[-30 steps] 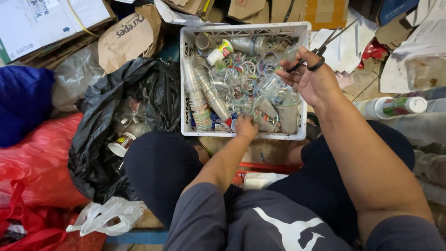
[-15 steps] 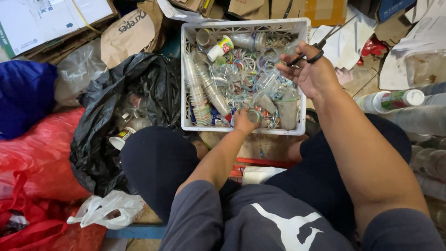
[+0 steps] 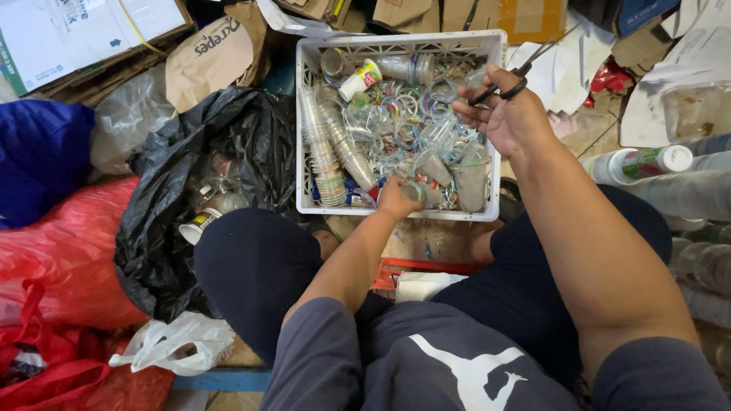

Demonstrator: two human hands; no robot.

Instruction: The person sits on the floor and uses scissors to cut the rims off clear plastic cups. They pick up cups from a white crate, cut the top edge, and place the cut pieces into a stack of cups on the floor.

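A: The left hand (image 3: 396,199) is seen low in the white crate (image 3: 304,114), at its near edge, fingers closed around a small clear plastic cup (image 3: 415,192).

B: And the right hand (image 3: 506,114)?

A: It is held above the crate's right rim, curled shut on black-handled scissors (image 3: 512,76), whose blades are pointed up and away to the right.

B: What is found in the crate?

A: Stacked clear cups (image 3: 327,164), plastic rings and bottles are heaped inside. A black bag (image 3: 190,175) is spread just beside it on the left.
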